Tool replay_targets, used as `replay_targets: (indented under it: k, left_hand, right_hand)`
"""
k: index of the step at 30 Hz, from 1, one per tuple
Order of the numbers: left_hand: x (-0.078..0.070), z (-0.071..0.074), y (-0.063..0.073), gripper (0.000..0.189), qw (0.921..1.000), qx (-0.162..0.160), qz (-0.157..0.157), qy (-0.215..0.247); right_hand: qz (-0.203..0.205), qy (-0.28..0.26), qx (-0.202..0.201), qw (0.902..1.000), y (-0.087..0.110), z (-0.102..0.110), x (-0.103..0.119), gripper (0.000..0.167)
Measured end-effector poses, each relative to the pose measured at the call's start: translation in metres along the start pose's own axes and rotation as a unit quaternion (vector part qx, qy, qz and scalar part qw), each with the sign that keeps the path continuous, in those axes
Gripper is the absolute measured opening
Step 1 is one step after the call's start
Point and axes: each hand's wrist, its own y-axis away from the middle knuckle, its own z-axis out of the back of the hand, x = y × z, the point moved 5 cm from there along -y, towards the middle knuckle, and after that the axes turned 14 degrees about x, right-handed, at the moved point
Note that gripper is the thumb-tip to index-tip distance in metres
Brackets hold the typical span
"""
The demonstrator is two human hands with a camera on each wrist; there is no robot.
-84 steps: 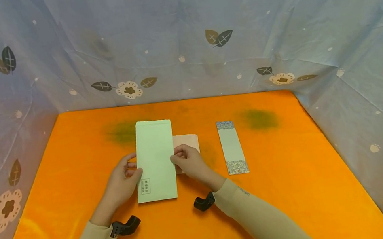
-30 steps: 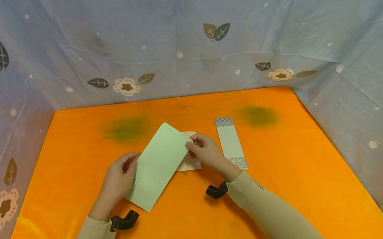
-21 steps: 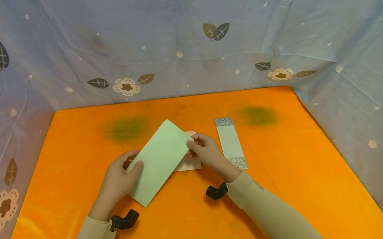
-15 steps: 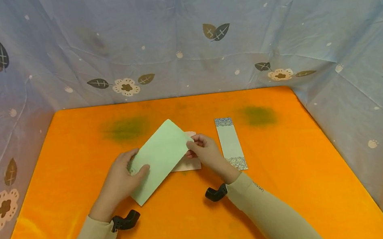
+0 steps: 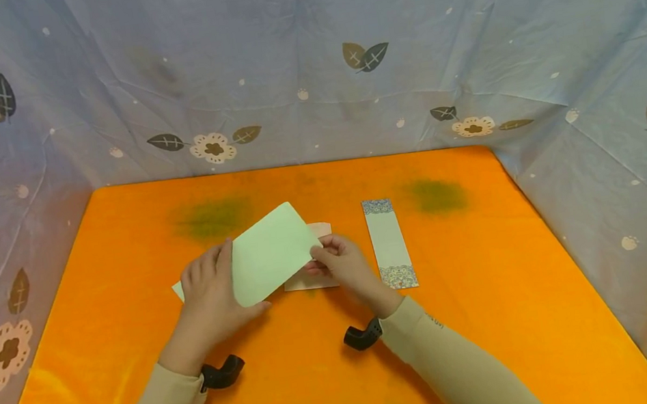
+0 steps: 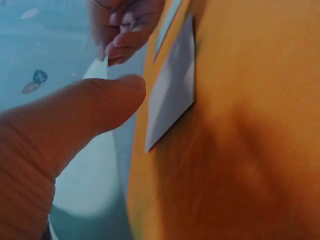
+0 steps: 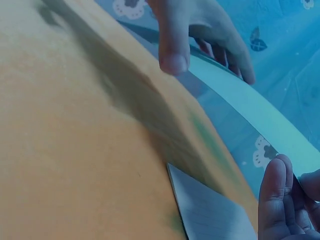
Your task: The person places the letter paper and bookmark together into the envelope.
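Observation:
A pale green paper envelope (image 5: 271,251) is held tilted above the table in the head view. At its right corner my right hand (image 5: 347,264) pinches it between thumb and fingers. My left hand (image 5: 213,300) lies across its left part, hiding that stretch. In the left wrist view the left thumb (image 6: 95,107) is extended, apart from the envelope. The right wrist view has the left fingers (image 7: 245,70) along the envelope's far edge. Below the envelope lies a pale pinkish paper (image 5: 316,280), partly covered; faint lines show on it in the right wrist view.
A long white strip of card (image 5: 388,241) with blue patterned ends lies to the right of the pinkish paper. All rests on an orange cloth-covered table (image 5: 325,388), enclosed by grey-blue patterned curtains (image 5: 302,46). Each wrist wears a black camera mount.
The envelope has turned from upright to slanting, and its printed box is out of sight. My left hand has slid up and over its left part; the right hand keeps its pinch.

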Motion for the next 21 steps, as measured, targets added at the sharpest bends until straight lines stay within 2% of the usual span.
replay_targets:
  k: [11, 17, 21]
  left_hand:
    - [0.0001, -0.001, -0.0005, 0.122, 0.9988, -0.039, -0.008, -0.03]
    - [0.0034, -0.0028, -0.0005, 0.123, 0.999, -0.034, -0.015, -0.026]
    - [0.006, -0.0046, -0.0005, 0.124, 0.9992, -0.022, -0.019, -0.027]
  right_hand:
    - [-0.005, -0.011, 0.019, 0.9997, 0.0044, -0.0075, -0.0026, 0.022]
    - [-0.003, 0.009, 0.034, 0.9994, 0.0055, -0.0067, -0.0025, 0.021]
    - [-0.003, 0.041, 0.049, 0.9979, 0.0067, -0.0064, -0.0006, 0.021]
